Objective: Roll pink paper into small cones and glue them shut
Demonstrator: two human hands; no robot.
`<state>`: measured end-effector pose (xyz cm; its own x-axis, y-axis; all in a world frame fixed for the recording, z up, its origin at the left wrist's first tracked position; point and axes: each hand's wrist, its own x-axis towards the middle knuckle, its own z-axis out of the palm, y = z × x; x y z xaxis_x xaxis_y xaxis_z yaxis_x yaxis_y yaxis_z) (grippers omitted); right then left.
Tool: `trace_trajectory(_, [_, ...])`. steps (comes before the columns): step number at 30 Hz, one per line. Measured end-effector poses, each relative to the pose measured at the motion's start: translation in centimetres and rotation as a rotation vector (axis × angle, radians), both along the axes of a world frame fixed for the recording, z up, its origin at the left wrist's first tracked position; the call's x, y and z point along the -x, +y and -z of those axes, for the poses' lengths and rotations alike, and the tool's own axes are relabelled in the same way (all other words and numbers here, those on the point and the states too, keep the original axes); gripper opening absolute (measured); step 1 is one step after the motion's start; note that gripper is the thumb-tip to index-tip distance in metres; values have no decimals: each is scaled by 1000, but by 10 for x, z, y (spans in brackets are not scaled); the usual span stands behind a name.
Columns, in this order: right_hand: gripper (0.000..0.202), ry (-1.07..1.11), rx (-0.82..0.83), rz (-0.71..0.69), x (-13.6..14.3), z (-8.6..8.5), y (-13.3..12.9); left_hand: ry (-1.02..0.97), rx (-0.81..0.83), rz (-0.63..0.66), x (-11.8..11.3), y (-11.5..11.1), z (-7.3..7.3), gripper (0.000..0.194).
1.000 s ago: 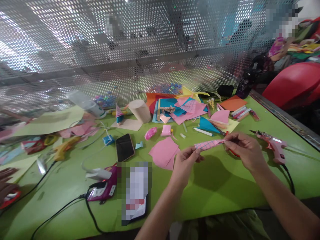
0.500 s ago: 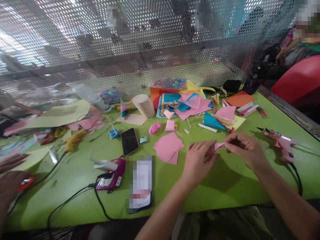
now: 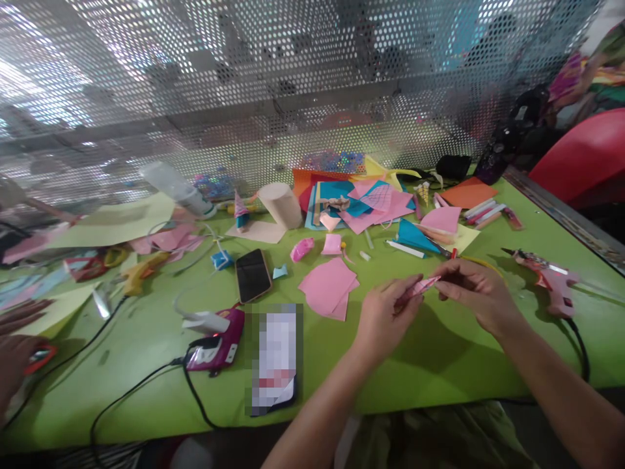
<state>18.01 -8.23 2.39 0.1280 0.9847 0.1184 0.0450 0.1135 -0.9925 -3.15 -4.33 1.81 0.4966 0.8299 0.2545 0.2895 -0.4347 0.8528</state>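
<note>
Between the fingers of my left hand (image 3: 390, 309) is a small pink cone (image 3: 426, 285) with thin lines on it, apparently rolled from craft sheet. My right hand (image 3: 476, 293) pinches at the cone's narrow tip, its thumb and index finger together. Both hands hover over the green table (image 3: 439, 378). Left of them lie cut pink sheets (image 3: 328, 290). A pink hot glue gun (image 3: 549, 280) rests to the right of my right hand. Behind the hands are scissors with a red handle (image 3: 454, 253), partly hidden, and a white marker (image 3: 406, 249).
A power strip (image 3: 219, 345) with cables, a black phone (image 3: 252, 276) and another phone (image 3: 276, 358) occupy the left-middle. Coloured sheets (image 3: 361, 202) pile up at the back by a perforated metal screen (image 3: 273, 98). Another person's hands (image 3: 19, 358) work at far left, near a yellow glue gun (image 3: 144, 273).
The pink cone has turned slightly in my fingers, and its pointed end shows more plainly. At far left, the other person's lower hand has shifted a little with the orange-handled tool.
</note>
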Motion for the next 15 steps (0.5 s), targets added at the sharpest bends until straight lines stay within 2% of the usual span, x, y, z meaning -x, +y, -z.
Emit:
trace_trajectory(8, [22, -28, -20, 21, 1, -3, 0, -56, 28, 17, 0, -2, 1, 37])
trace_trajectory(15, [23, -50, -45, 58, 2, -1, 0, -150, 54, 81, -1, -4, 1, 36])
